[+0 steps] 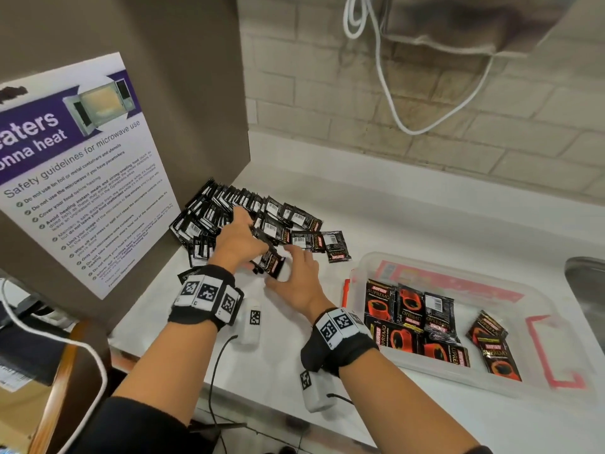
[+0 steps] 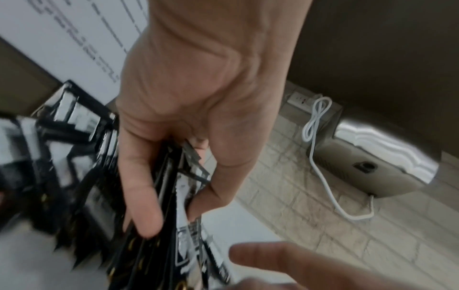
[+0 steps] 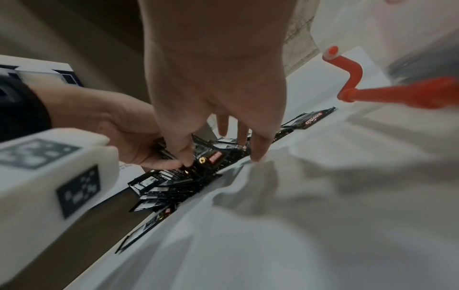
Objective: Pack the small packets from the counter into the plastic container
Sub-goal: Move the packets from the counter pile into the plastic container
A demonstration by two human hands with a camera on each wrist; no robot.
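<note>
A heap of small black packets (image 1: 229, 204) lies on the white counter (image 1: 409, 221) against the brown panel. My left hand (image 1: 250, 240) grips a bundle of these packets (image 1: 273, 262) between thumb and fingers; the left wrist view shows the bundle (image 2: 149, 255) edge-on in my left hand (image 2: 174, 206). My right hand (image 1: 291, 267) is just right of it with fingers straight and spread. In the right wrist view my right hand (image 3: 223, 151) touches the bundle (image 3: 213, 159) with its thumb. The clear plastic container (image 1: 543, 309) with red latches stands at right, holding several packets (image 1: 409, 319).
A microwave safety poster (image 1: 82, 178) hangs on the brown panel at left. A white cable (image 1: 386, 93) dangles from a metal unit (image 1: 474, 24) on the brick wall. A sink edge (image 1: 586, 290) shows far right. The container's red latch (image 3: 352, 78) is close to my right wrist.
</note>
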